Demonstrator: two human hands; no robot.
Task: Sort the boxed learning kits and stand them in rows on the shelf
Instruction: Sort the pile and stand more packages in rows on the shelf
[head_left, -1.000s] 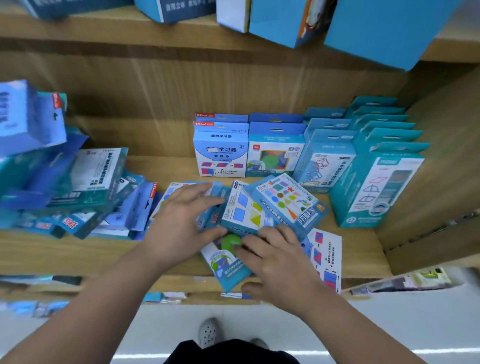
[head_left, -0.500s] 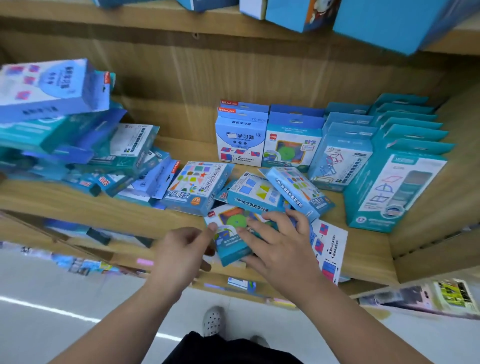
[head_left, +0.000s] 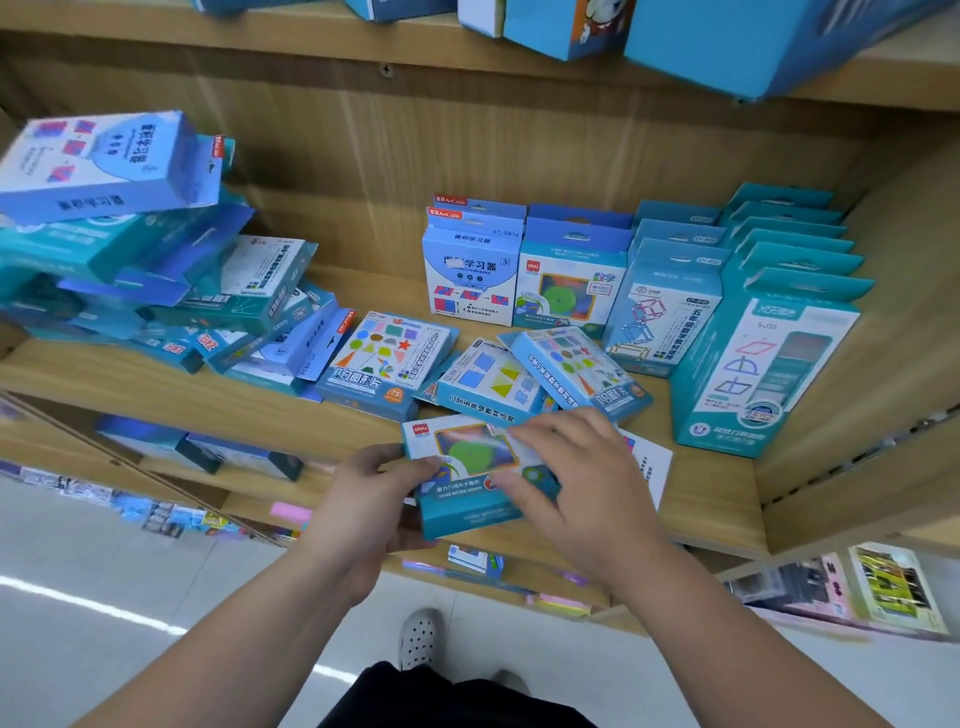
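We are gripping the box (head_left: 462, 501) at the shelf's (head_left: 717, 499) front edge, left hand (head_left: 374, 499) clasping its left side, right hand (head_left: 566, 467) its right. Its matching row (head_left: 569, 291) is standing straight ahead toward the back, nearer the right hand.

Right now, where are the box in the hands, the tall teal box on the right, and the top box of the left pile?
Held box (head_left: 467, 456): head view, pictured front.
Tall teal box (head_left: 750, 374): head view, front face.
Top pile box (head_left: 104, 156): head view, upper face.
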